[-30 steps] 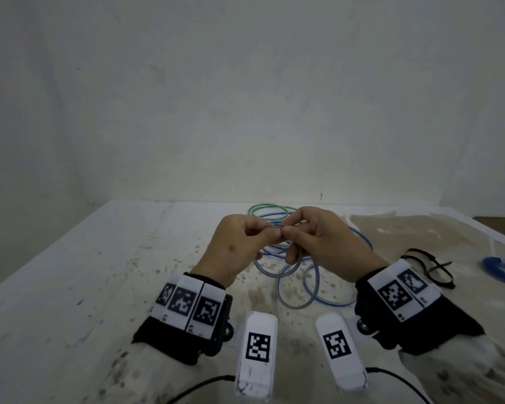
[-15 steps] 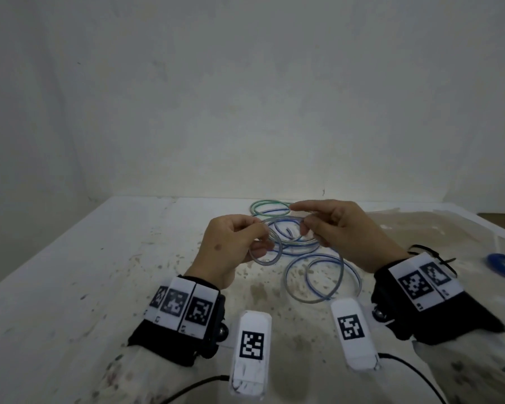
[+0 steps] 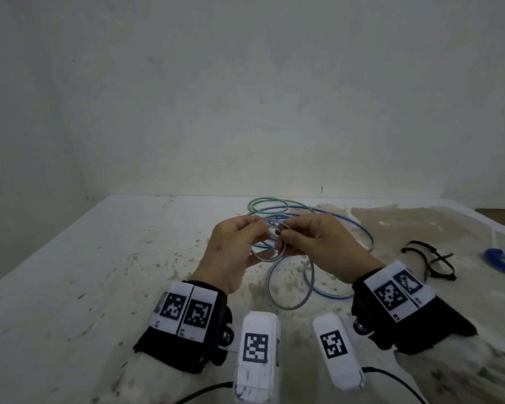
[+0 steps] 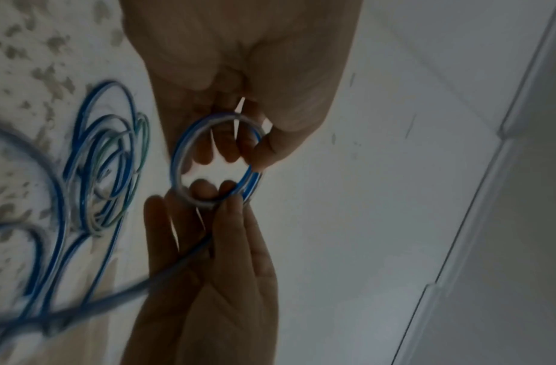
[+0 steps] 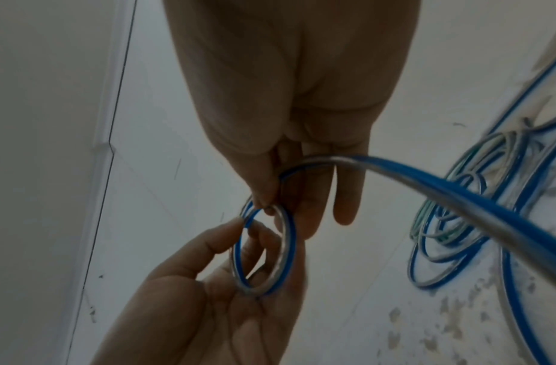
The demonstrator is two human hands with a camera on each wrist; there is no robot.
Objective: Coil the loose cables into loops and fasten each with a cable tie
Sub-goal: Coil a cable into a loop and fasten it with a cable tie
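Observation:
A thin blue-and-white cable point(image 3: 289, 306) lies in loose loops on the stained table point(image 3: 99, 272). Both hands hold a small coil point(image 3: 264, 259) of it above the table. My left hand point(image 3: 260, 234) pinches the coil's left side between thumb and fingers, as the left wrist view shows with the coil point(image 4: 176, 158). My right hand point(image 3: 283, 240) pinches the coil's right side. In the right wrist view the coil point(image 5: 287, 247) sits between both hands, and the cable's loose run point(image 5: 457, 197) trails off to the right. A green-and-white cable point(image 3: 267, 205) lies behind.
Black cable ties point(image 3: 426, 258) lie on the table to the right of my right wrist. A blue coil point(image 3: 502, 262) sits at the right edge. A white wall stands close behind the table.
Half a second ago my right hand was drawn out to the right with a loop of cable. It has come back against the left hand, and the small coil sits between both.

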